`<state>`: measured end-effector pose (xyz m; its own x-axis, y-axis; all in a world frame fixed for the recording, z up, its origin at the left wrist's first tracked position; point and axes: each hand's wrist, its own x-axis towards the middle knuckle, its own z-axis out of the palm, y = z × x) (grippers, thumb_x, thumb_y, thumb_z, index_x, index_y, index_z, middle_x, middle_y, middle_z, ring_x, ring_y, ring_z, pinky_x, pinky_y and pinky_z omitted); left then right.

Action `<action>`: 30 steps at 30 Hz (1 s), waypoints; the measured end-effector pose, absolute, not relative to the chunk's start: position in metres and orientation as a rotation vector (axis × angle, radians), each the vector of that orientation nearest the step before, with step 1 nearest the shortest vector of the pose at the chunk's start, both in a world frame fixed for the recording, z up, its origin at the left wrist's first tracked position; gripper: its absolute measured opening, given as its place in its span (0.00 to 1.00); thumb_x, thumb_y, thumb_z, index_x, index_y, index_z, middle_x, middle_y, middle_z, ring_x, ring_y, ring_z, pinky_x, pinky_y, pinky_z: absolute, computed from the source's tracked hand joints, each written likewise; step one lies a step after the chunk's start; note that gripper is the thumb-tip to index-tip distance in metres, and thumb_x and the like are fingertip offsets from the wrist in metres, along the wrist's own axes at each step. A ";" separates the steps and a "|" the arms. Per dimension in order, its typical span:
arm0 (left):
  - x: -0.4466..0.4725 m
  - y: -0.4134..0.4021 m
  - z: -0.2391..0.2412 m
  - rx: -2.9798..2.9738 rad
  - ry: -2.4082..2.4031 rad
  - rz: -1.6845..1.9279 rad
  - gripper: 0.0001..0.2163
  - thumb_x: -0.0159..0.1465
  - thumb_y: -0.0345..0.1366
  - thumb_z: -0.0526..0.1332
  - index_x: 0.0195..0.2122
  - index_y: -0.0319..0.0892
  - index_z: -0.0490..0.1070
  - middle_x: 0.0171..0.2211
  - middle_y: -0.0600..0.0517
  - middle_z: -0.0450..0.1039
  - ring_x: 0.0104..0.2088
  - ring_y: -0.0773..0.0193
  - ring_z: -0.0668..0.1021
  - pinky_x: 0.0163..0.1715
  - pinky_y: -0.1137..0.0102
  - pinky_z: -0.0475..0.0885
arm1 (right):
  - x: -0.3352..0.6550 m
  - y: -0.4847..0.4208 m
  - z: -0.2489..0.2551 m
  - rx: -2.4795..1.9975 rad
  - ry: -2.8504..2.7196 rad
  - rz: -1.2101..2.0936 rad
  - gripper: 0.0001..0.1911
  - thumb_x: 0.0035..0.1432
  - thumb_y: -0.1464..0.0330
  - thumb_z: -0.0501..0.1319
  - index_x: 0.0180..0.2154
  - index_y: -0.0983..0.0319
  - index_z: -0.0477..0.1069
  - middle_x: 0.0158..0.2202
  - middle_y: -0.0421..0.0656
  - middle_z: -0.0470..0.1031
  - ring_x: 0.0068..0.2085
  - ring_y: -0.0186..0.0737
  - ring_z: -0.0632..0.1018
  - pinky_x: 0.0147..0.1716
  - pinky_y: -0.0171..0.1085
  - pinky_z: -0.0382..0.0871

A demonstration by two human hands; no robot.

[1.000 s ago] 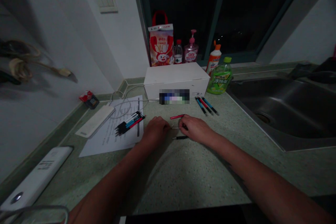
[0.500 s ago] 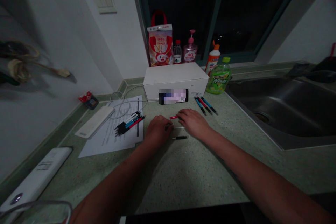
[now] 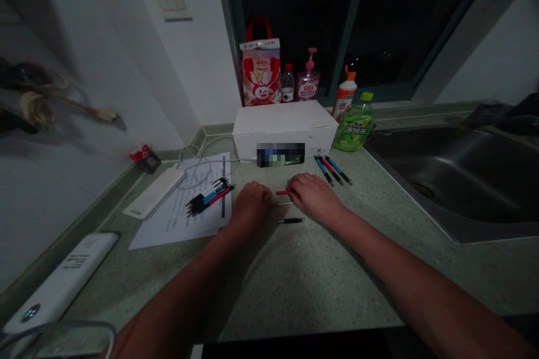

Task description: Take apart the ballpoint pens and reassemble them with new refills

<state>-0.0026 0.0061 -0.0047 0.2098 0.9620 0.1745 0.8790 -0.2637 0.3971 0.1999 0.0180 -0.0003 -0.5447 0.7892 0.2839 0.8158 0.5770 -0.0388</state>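
Note:
My right hand [image 3: 314, 193] is closed on a red pen barrel [image 3: 283, 193], whose end sticks out to the left of my fingertips. Facing it, my left hand [image 3: 251, 203] has its fingers curled into a pinch; whatever is in them is hidden. Between the hands a thin white stick [image 3: 281, 203], perhaps a pen refill, lies near the counter surface. Closer to me, a short black pen part [image 3: 291, 220] with a pale tip rests on the counter. Blue and red pens [image 3: 332, 170] lie side by side beyond my right hand. Left of my left hand, several pens and black parts [image 3: 210, 196] are bunched on printed paper [image 3: 168, 230].
A phone [image 3: 281, 155] leans on a white box [image 3: 286, 129] at the back. Bottles, including a green one [image 3: 356, 126], stand behind. To the right is a metal sink [image 3: 455, 179]. White devices [image 3: 155, 193] and cables lie on the left.
The red barrel has shifted slightly down and right with my right hand. My left fingers have closed in more. The view has turned slightly.

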 end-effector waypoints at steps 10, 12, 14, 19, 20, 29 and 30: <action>-0.002 0.006 -0.007 2.097 1.667 0.779 0.08 0.65 0.31 0.58 0.34 0.40 0.78 0.36 0.48 0.75 0.40 0.59 0.74 0.43 0.65 0.68 | 0.198 0.016 -0.006 -1.224 -2.531 -0.061 0.02 0.65 0.71 0.65 0.39 0.64 0.75 0.37 0.46 0.74 0.42 0.45 0.72 0.43 0.40 0.62; -0.002 0.006 -0.007 2.034 1.658 0.813 0.07 0.65 0.30 0.59 0.35 0.40 0.77 0.36 0.49 0.74 0.39 0.60 0.75 0.43 0.66 0.68 | 0.198 0.016 -0.007 -1.212 -2.520 -0.031 0.02 0.65 0.72 0.65 0.40 0.64 0.75 0.37 0.45 0.74 0.42 0.45 0.72 0.43 0.39 0.63; -0.002 0.005 -0.008 1.992 1.646 0.833 0.07 0.65 0.30 0.59 0.35 0.41 0.77 0.36 0.50 0.74 0.38 0.61 0.75 0.42 0.66 0.69 | 0.197 0.015 -0.008 -1.191 -2.511 -0.015 0.03 0.64 0.73 0.65 0.41 0.63 0.75 0.37 0.45 0.74 0.43 0.44 0.72 0.43 0.39 0.63; 0.000 0.004 -0.011 1.954 1.620 0.838 0.05 0.64 0.30 0.61 0.34 0.41 0.77 0.36 0.50 0.74 0.37 0.62 0.75 0.42 0.67 0.69 | 0.195 0.014 -0.011 -1.128 -2.527 0.000 0.06 0.63 0.74 0.65 0.43 0.62 0.75 0.39 0.45 0.74 0.44 0.44 0.72 0.43 0.39 0.64; 0.000 0.004 -0.011 1.951 1.613 0.845 0.05 0.64 0.30 0.61 0.34 0.40 0.77 0.35 0.50 0.75 0.37 0.62 0.75 0.41 0.67 0.69 | 0.195 0.013 -0.011 -1.128 -2.529 0.001 0.05 0.63 0.74 0.65 0.43 0.62 0.75 0.39 0.45 0.74 0.43 0.44 0.72 0.42 0.38 0.63; -0.001 0.005 -0.013 1.870 1.526 0.963 0.05 0.64 0.33 0.60 0.34 0.41 0.76 0.35 0.51 0.76 0.37 0.62 0.76 0.41 0.67 0.70 | 0.196 0.014 -0.010 -1.103 -2.462 0.090 0.05 0.64 0.74 0.65 0.42 0.62 0.74 0.38 0.44 0.74 0.43 0.43 0.72 0.42 0.38 0.63; -0.001 0.005 -0.012 1.838 1.519 0.974 0.05 0.64 0.34 0.60 0.34 0.41 0.76 0.35 0.51 0.76 0.37 0.62 0.76 0.41 0.67 0.70 | 0.196 0.014 -0.010 -1.095 -2.451 0.104 0.05 0.63 0.74 0.65 0.42 0.62 0.74 0.39 0.44 0.74 0.43 0.43 0.72 0.42 0.38 0.64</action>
<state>-0.0006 0.0048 -0.0118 0.0948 0.9788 0.1817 0.5733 -0.2029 0.7938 0.1964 0.0136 -0.0102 -0.5829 0.7227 0.3713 0.6888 0.6819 -0.2460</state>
